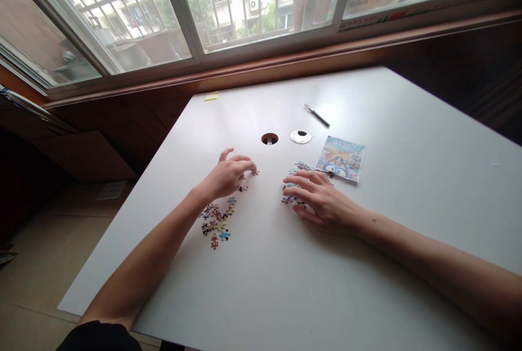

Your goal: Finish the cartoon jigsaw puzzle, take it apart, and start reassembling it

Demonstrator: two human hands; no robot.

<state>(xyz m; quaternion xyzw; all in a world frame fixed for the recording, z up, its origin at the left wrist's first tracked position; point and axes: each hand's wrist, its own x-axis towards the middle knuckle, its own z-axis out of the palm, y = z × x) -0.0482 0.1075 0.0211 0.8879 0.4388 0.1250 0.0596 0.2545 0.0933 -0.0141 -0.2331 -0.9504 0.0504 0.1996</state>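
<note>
Two piles of puzzle pieces (pixel 220 225) lie on the table (pixel 261 280) — right hand (pixel 317 196) spread over one, left hand (pixel 229 178), pinching or not I cannot tell, beyond the other — picture sheet (pixel 342 158) close, seemingly for viewing.

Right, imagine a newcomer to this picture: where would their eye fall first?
Probably on the right hand, spread over one cluster of jigsaw pieces, and the left hand, just past a second cluster, both around the middle of the white table. Next might come the colourful picture sheet, just beyond the right hand. Farther back, the dark round hole stands out, with a shiny disc to its right.
</note>
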